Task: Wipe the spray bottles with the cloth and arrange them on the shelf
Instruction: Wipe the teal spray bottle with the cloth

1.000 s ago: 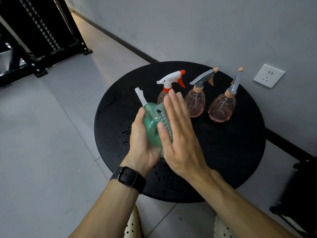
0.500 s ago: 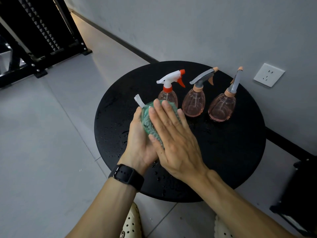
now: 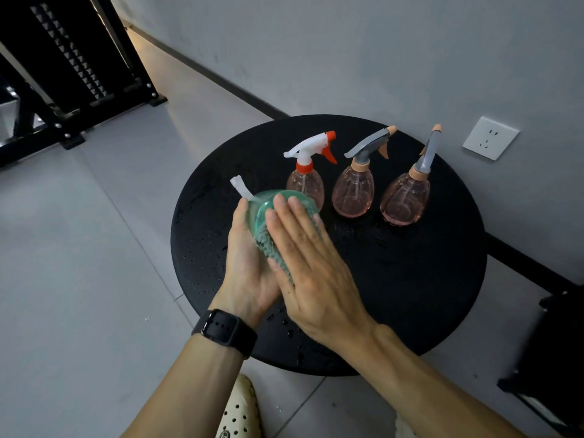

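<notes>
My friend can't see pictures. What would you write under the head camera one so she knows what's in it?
Two hands wipe a green spray bottle over a round black table: the left hand holds it while the right hand presses a cloth against it. Three pink spray bottles stand in a row behind, near a grey wall.

green bottle (image 3: 264, 205), three pink bottles (image 3: 352, 192), black table (image 3: 410, 279)
</notes>
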Demonstrator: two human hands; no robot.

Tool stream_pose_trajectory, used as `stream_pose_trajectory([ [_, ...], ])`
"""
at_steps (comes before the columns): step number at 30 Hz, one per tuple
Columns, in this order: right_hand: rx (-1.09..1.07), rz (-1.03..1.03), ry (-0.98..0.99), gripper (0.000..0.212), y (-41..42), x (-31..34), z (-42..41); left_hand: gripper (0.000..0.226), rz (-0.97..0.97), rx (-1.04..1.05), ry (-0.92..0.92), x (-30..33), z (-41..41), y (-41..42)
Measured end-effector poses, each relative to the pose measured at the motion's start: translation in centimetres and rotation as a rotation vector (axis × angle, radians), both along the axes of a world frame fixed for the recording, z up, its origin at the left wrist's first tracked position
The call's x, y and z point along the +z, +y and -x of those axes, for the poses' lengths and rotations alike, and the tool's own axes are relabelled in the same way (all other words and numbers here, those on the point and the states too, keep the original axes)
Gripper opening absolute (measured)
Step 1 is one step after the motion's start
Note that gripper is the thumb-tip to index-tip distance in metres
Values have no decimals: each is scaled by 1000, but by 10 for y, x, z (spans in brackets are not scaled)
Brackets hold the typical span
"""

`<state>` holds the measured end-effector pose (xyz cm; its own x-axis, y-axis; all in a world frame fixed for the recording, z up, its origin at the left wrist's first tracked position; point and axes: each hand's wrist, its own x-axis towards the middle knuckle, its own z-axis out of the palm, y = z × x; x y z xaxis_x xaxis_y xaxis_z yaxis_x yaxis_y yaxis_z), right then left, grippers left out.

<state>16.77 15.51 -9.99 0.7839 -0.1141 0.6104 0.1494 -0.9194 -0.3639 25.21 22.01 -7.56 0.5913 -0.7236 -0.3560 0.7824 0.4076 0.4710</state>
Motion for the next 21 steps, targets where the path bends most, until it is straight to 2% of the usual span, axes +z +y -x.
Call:
stream_pose_trajectory([
  [2, -25, -51, -29, 48, -3, 2, 0, 69, -31, -23, 9, 2, -3, 0],
  [4, -59, -185, -39, 50, -7, 7, -1, 72, -36, -25, -14, 3, -5, 0],
  [9, -159, -800, 62, 50, -26, 30, 2, 52, -152, -2, -183, 10, -2, 1],
  [12, -195, -988, 92, 47, -35, 35, 3, 53, -241, 51, -248, 6, -1, 0],
  [15, -238, -1068, 106, 47, -41, 35, 2, 55, -364, 89, -410, 1, -2, 0],
  [18, -258, -1065, 62, 46, -47, 38, 3, 38, -564, 114, -626, -3, 4, 0],
  [21, -266, -1006, 26, 48, -50, 39, 3, 56, -873, 116, -867, -9, 7, -2],
])
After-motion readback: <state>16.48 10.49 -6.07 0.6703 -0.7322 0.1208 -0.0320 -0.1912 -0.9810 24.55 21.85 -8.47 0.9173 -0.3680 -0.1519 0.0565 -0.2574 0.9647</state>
